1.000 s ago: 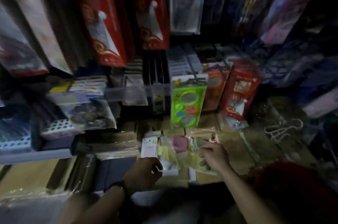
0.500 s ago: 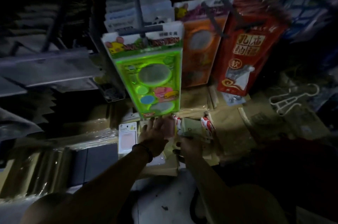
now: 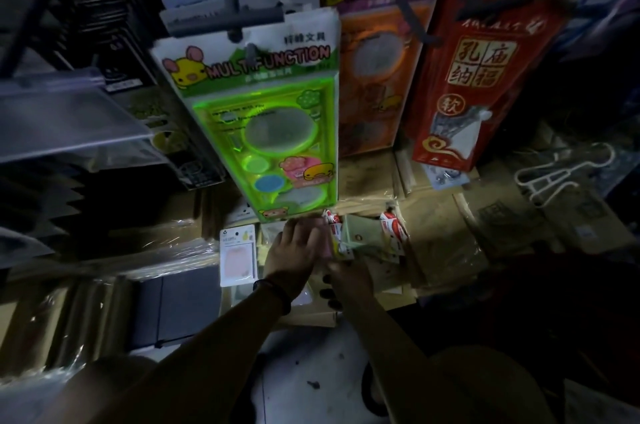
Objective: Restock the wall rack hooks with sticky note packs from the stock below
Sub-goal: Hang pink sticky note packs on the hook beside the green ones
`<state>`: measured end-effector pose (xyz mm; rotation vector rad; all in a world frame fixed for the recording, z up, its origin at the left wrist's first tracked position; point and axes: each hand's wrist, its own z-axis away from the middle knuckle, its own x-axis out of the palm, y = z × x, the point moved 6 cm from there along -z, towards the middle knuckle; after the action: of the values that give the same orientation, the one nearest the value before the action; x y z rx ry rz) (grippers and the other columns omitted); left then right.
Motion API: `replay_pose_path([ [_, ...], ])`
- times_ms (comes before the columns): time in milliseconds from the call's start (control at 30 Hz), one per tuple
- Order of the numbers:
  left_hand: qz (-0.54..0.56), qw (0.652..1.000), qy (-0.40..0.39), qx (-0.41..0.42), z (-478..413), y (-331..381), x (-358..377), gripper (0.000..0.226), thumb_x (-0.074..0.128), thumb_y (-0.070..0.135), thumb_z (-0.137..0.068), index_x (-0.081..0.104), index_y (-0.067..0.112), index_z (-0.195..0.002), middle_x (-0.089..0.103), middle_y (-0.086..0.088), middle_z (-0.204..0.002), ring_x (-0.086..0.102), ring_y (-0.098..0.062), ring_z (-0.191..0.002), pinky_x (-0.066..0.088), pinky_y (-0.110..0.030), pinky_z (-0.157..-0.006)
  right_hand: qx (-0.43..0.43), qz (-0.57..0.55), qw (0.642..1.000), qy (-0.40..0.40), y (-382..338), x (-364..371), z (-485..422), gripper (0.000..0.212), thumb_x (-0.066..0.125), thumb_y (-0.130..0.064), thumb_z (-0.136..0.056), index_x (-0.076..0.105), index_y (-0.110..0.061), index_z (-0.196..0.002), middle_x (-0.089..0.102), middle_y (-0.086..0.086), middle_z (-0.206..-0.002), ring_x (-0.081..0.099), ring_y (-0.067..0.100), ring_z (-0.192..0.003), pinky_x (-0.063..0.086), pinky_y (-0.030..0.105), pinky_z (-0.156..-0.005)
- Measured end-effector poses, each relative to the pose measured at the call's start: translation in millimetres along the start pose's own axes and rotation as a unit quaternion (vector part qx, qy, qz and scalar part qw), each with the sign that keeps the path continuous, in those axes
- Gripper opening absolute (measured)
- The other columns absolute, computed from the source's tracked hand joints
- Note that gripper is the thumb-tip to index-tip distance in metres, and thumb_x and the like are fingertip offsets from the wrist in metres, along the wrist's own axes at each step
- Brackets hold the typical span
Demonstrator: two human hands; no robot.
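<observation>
Down low, both hands (image 3: 294,249) grip sticky note packs (image 3: 349,236)

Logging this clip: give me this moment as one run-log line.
phase: picking stock | left hand: on packs | right hand: gripping sticky note packs | loose pack: lying left | green card: hanging above

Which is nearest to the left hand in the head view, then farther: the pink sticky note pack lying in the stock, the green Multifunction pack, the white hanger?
From the left hand:
1. Pink sticky note pack, just to its left, lying in the stock.
2. Green Multifunction pack, hanging above it.
3. White hanger, far right on the cardboard boxes.
</observation>
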<state>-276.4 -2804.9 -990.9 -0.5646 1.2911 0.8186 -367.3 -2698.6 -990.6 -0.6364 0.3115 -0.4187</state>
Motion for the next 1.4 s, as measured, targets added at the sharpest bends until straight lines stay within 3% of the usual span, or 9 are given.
replay_pose_path([
  [67, -0.009, 1.000, -0.002, 0.010, 0.7, 3.5, -3.2, 0.046, 0.063, 0.029, -0.097, 0.053, 0.014, -0.139, 0.065, -0.021, -0.128, 0.063, -0.047, -0.116, 0.060, -0.054, -0.084, 0.001, -0.014, 1.000, 0.022, 1.6, -3.5, 3.7, 0.025, 0.066, -0.032, -0.104, 0.065, -0.008, -0.096, 0.073, 0.016, -0.087, 0.077, 0.044, -0.085, 0.061, 0.045, -0.071],
  [267, -0.051, 0.998, 0.030, 0.016, 9.8, 5.5, -11.0, 0.044, 0.041, 0.022, -0.096, 0.066, 0.007, -0.130, 0.070, -0.020, -0.117, 0.067, -0.045, -0.100, 0.059, -0.053, -0.079, 0.033, -0.110, 0.993, 0.019, 11.6, -0.1, 2.9, 0.038, 0.076, -0.048, -0.093, 0.066, -0.017, -0.112, 0.075, 0.014, -0.100, 0.076, 0.033, -0.080, 0.056, 0.030, -0.055],
  [567, 0.007, 0.991, 0.130, 0.027, 62.7, 18.2, -52.1, 0.085, 0.086, 0.005, -0.071, 0.052, 0.002, -0.148, 0.060, -0.022, -0.138, 0.060, -0.046, -0.125, 0.062, -0.050, -0.096, 0.001, -0.278, 0.960, -0.013, 1.0, 18.0, 46.1, 0.032, 0.076, -0.036, -0.097, 0.075, -0.008, -0.112, 0.081, 0.015, -0.102, 0.081, 0.032, -0.090, 0.062, 0.033, -0.061],
  [733, 0.017, 0.991, 0.129, 0.026, 100.1, 17.5, -73.0, 0.092, 0.079, 0.006, -0.078, 0.038, 0.000, -0.160, 0.048, -0.022, -0.159, 0.044, -0.042, -0.149, 0.032, -0.053, -0.127, -0.053, -0.293, 0.955, 0.004, -9.4, 21.3, 81.1, 0.025, 0.083, -0.032, -0.093, 0.079, -0.009, -0.103, 0.083, 0.006, -0.091, 0.080, 0.023, -0.085, 0.064, 0.043, -0.083],
  [900, 0.209, 0.975, 0.066, 0.033, 160.5, 8.7, -106.9, 0.112, 0.073, 0.061, -0.077, 0.019, 0.025, -0.168, 0.031, -0.002, -0.164, 0.030, -0.028, -0.145, 0.037, -0.048, -0.119, -0.171, -0.149, 0.973, 0.046, -15.7, -10.0, 127.2, 0.007, 0.074, -0.020, -0.098, 0.079, -0.018, -0.101, 0.081, 0.001, -0.092, 0.077, 0.027, -0.092, 0.063, 0.048, -0.085],
  [1000, 0.416, 0.909, 0.031, -0.010, 188.9, 3.4, -142.3, 0.097, 0.079, 0.073, -0.077, 0.027, 0.052, -0.156, 0.052, 0.021, -0.145, 0.054, -0.005, -0.126, 0.049, -0.034, -0.107, -0.203, -0.082, 0.974, -0.052, -30.3, -23.5, 164.4, 0.011, 0.070, -0.017, -0.100, 0.080, -0.022, -0.096, 0.081, 0.004, -0.087, 0.075, 0.027, -0.078, 0.061, 0.055, -0.079],
  [1133, 0.617, 0.785, -0.032, -0.044, 218.9, -12.0, -186.0, 0.057, 0.084, 0.040, -0.091, 0.062, 0.022, -0.140, 0.073, -0.008, -0.132, 0.074, -0.026, -0.116, 0.059, -0.052, -0.102, -0.217, -0.054, 0.956, -0.191, -40.8, -24.4, 226.9, 0.011, 0.071, -0.023, -0.101, 0.082, -0.023, -0.101, 0.078, 0.008, -0.090, 0.073, 0.023, -0.080, 0.056, 0.034, -0.069],
  [1300, 0.654, 0.756, -0.005, -0.019, 267.4, -13.2, -236.7, 0.024, 0.065, 0.005, -0.103, 0.067, 0.000, -0.127, 0.080, -0.013, -0.115, 0.076, -0.024, -0.101, 0.060, -0.027, -0.082, -0.321, -0.017, 0.932, -0.171, -69.0, -21.4, 295.0, 0.019, 0.069, -0.049, -0.096, 0.077, -0.036, -0.109, 0.081, 0.005, -0.094, 0.075, 0.023, -0.082, 0.053, 0.035, -0.069],
  [1400, 0.652, 0.757, 0.049, -0.002, 294.3, -14.1, -280.0, 0.026, 0.064, 0.000, -0.101, 0.064, -0.002, -0.128, 0.080, -0.007, -0.107, 0.075, -0.010, -0.084, 0.057, -0.017, -0.065, -0.408, -0.041, 0.906, -0.109, -102.2, -30.0, 324.9, 0.051, 0.071, -0.057, -0.085, 0.071, -0.010, -0.105, 0.075, 0.024, -0.092, 0.071, 0.041, -0.075, 0.050, 0.045, -0.067],
])
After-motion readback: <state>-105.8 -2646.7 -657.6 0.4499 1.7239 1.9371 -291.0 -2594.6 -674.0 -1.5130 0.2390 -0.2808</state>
